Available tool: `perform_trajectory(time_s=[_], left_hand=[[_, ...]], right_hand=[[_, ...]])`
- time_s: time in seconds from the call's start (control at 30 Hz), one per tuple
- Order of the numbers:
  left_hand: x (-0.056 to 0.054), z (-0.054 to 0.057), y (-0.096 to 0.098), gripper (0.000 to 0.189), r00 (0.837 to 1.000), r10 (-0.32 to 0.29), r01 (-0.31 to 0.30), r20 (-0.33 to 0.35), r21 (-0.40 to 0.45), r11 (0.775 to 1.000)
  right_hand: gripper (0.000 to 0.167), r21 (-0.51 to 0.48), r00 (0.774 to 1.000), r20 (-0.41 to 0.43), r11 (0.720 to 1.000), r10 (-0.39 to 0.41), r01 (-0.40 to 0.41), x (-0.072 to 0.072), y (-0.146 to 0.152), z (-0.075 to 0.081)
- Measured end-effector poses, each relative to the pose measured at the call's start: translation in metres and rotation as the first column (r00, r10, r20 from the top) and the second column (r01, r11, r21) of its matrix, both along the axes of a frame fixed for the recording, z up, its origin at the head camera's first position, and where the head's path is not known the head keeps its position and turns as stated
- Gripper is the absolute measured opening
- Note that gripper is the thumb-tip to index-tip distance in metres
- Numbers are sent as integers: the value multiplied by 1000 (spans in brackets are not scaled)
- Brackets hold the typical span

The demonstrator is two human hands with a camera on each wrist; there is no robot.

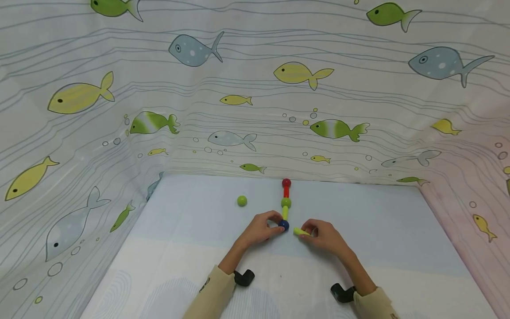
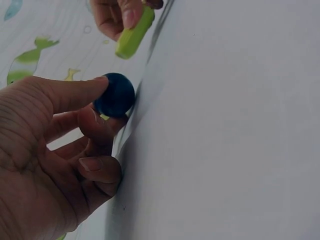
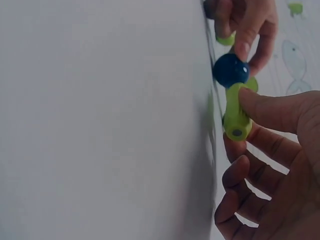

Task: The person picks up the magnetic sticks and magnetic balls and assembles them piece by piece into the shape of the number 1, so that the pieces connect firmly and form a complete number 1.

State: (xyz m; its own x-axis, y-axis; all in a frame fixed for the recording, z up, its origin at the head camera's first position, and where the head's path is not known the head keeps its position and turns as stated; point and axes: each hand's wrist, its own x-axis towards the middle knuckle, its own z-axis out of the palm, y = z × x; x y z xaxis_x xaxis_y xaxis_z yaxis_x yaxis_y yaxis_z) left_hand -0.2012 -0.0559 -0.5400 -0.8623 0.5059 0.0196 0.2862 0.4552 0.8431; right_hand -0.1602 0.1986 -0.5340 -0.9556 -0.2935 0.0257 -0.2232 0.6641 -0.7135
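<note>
My left hand (image 1: 260, 228) pinches a blue ball (image 1: 283, 225) between thumb and fingers. That ball is the near end of a chain: a yellow-green rod (image 1: 285, 213), a green ball (image 1: 286, 202), a red rod (image 1: 286, 192) and a red ball (image 1: 286, 182) stretch away from it. Just to the right, my right hand (image 1: 323, 235) holds a loose yellow-green rod (image 1: 300, 231) with thumb and fingers. In the head view a small gap separates this rod from the blue ball. A dark grey spot shows on the rod's end (image 3: 237, 132) in the right wrist view.
A loose green ball (image 1: 242, 200) lies left of the chain on the pale table (image 1: 191, 208). A fish-patterned cloth (image 1: 263, 128) rises along the back and both sides. Black devices (image 1: 244, 278) are strapped at both wrists.
</note>
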Motion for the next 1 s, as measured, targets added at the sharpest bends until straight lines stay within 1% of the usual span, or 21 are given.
perform_trajectory(time_s=[0.1, 0.33, 0.47, 0.6, 0.7, 0.9, 1.0], left_hand=[[0, 0, 1, 27, 1000, 2, -2, -3, -4, 1000], [1, 1, 2, 27, 1000, 0, 0, -25, 4, 1000], [2, 0, 2, 26, 999, 5, -5, -37, 8, 1000], [2, -1, 3, 27, 999, 6, -6, -37, 11, 1000], [2, 0, 3, 26, 999, 6, -6, -32, 10, 1000], [0, -2, 3, 26, 1000, 6, -6, -26, 9, 1000], [0, -2, 3, 25, 1000, 5, -4, -27, 9, 1000]], right_hand=[[15, -7, 1000, 7, 1000, -15, 15, 0, -6, -2], [16, -11, 996, 35, 997, -79, 79, 4, -21, -2], [16, -5, 995, 15, 995, -102, 102, 8, -28, -1], [16, -7, 995, -22, 995, -100, 100, 12, -32, -1], [16, -8, 995, -4, 995, -100, 100, 13, -34, 0], [17, -12, 994, 58, 995, -98, 98, 14, -40, -1], [18, -21, 990, 87, 994, -108, 110, 15, -45, 1]])
